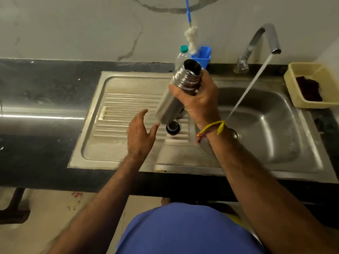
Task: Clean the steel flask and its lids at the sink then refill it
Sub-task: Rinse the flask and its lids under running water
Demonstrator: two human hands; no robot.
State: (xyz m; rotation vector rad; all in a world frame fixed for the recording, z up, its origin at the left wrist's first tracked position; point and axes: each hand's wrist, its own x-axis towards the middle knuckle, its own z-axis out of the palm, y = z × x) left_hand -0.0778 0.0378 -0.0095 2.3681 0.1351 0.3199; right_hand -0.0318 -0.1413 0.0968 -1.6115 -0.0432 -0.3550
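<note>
Steel sink (pixel 275 162) set in dark worktop (pixel 45 88) | flask (pixel 176 92) gripped at neck by right hand (pixel 198 99), held tilted over drainboard, mouth up toward wall, base low-left | left hand (pixel 140 132) spread, empty, nearest base | running tap (pixel 264 39) lay to right.

looks like a home kitchen from my end: steel sink (pixel 271 125) with a ribbed drainboard (pixel 128 110) set in a dark stone counter (pixel 45 85), tap (pixel 260 43) running, a bottle brush (pixel 190 37) in a blue holder (pixel 202 55), marbled wall (pixel 73 24) behind.
</note>
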